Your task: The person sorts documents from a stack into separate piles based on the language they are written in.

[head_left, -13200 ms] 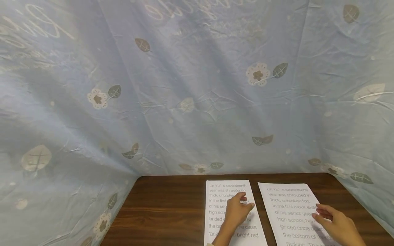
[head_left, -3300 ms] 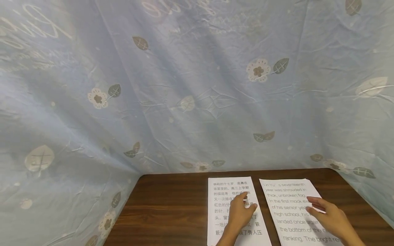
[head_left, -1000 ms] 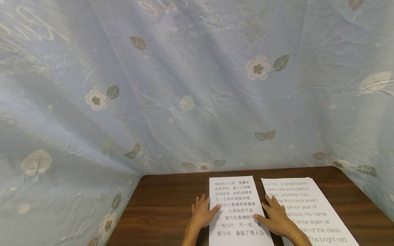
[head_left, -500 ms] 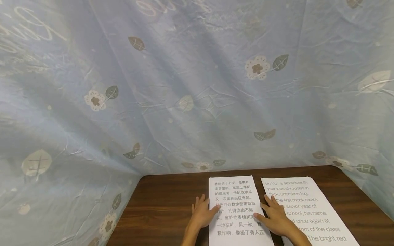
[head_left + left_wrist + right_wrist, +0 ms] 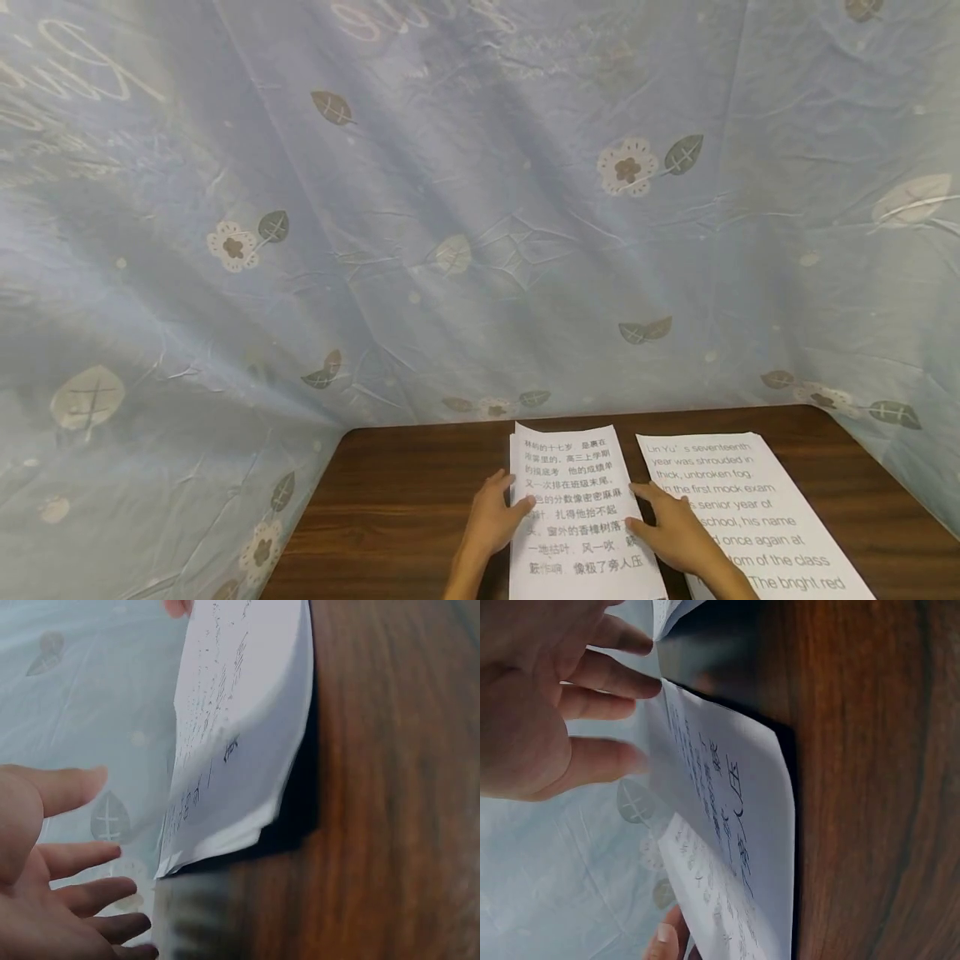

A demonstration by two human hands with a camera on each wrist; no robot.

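Top paper sheet point(image 5: 576, 498) shifted askew, bowed; table point(image 5: 397, 492) wood-grained.

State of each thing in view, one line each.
Left stack: Chinese text up, bowed, edges uneven; fully lifted or not, can't tell.
Right stack: English text up, lying flat.
Left hand: fingers spread, at left stack's left edge.
Right hand: fingers extended, at left stack's right edge.
Table: partly covered by both stacks.
Cloth: creased, hanging behind the table.
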